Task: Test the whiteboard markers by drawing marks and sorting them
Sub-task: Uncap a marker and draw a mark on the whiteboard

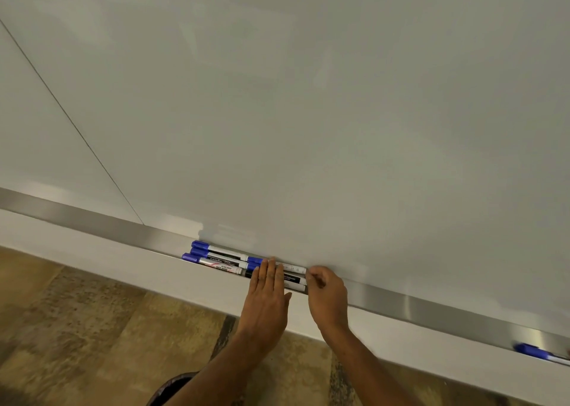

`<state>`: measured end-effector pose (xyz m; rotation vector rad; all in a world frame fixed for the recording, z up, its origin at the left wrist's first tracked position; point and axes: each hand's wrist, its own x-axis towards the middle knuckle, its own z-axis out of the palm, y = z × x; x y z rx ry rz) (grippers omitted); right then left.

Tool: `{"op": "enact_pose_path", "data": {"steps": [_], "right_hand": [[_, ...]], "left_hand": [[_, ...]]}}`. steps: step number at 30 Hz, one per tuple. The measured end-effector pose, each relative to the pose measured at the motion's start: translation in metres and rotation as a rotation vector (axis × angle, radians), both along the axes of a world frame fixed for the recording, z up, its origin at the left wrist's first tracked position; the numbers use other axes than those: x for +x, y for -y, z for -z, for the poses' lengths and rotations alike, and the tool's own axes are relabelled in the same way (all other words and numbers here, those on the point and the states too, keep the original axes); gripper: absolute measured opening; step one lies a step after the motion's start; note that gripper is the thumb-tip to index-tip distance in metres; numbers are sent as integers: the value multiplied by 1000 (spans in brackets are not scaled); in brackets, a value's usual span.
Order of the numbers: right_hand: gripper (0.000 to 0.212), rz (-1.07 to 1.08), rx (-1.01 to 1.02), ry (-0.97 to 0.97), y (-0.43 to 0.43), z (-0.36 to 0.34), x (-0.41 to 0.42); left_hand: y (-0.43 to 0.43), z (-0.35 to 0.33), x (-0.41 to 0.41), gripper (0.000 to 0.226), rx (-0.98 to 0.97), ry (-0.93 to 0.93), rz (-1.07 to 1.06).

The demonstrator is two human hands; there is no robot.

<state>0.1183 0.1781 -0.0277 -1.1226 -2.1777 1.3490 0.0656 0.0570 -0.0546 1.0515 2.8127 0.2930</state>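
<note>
Two bare forearms reach up from the bottom edge over a mottled brown tiled floor [77, 328]. Flat and open, the left hand [266, 294] lays its fingers across the group of whiteboard markers [234, 259] and grips none of them. Beside it, the right hand [327, 294] curls at the end of the same group, fingertips against the white barrels; whether it pinches one I cannot tell. Six markers seem to lie in two rows of three in the brushed metal tray [92, 220], five blue caps showing. Label print is too blurred to read. One more blue-capped marker [536, 353] lies well apart at far right. Behind rises the blank white whiteboard [308, 97].
</note>
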Motion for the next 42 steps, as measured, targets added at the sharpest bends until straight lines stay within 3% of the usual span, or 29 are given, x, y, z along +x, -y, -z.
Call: {"op": "enact_pose_path", "data": {"steps": [13,19,23,32,42], "right_hand": [[13,231,234,-121,-62,-17,86],[16,330,527,39,-146,-22,183],[20,327,603,250,-208,-21,254],[31,121,588,522,-279,-13,318],[25,-131,583,491,-317,-17,325]], "left_hand": [[-16,-12,15,52,49,-190,99],[-48,-15,46,65,135,-146,185],[-74,-32,72,58,198,-180,229],[-126,-45,125,56,268,-199,270],[-151,-48,157,57,271,-155,240]]}}
